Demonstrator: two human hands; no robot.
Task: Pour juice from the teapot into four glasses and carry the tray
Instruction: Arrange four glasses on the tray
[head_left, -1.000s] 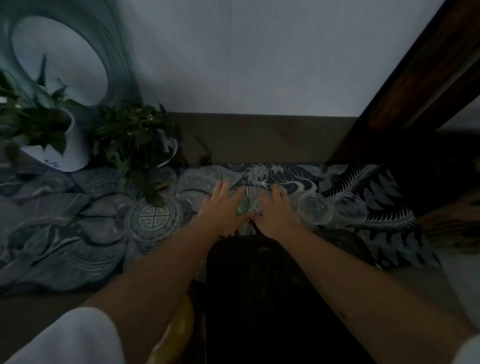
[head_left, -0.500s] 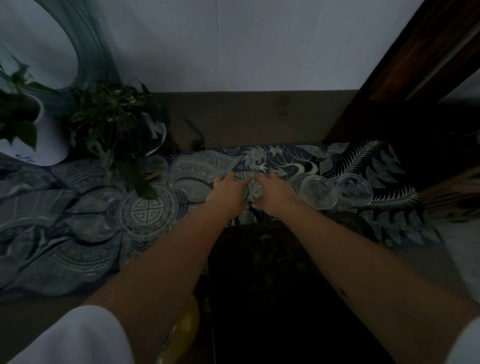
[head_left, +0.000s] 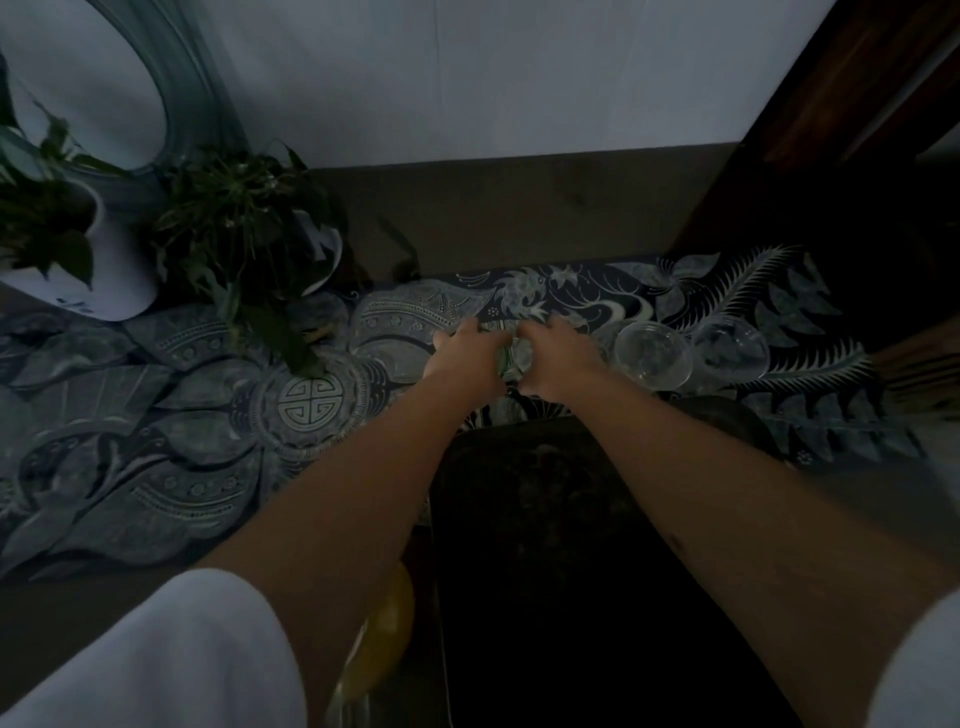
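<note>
**Hands meet over one glass at the tray's far edge**

Both hands work close together at the far end of the dark tray (head_left: 545, 519). The left hand (head_left: 467, 358) and right hand (head_left: 558, 364) curl around a small clear glass (head_left: 514, 356) that shows between them, greenish in the dim light; whether they hold one glass or a nested pair I cannot tell. It sits on the patterned cloth (head_left: 182, 441), just beyond the tray's far edge, so the coming move is a short pull toward the person onto the tray. Neither hand is nearer; they flank it evenly.

Two more clear glasses lie to the right: the nearer glass (head_left: 652, 353) just beside the right hand, and the farther glass (head_left: 730, 348) touching or almost touching it. The right hand is plainly the closer one for those. Their mouths face the camera, so they look tipped or upright seen from above; I cannot tell which.

A vessel with yellow juice (head_left: 384, 623), probably the teapot, stands near the person, left of the tray and under the left forearm.

The room is dim: a pale wall, a round mirror (head_left: 78, 78) and two potted plants, one in a white pot (head_left: 114, 270) and a second plant (head_left: 239, 228), at far left.
</note>
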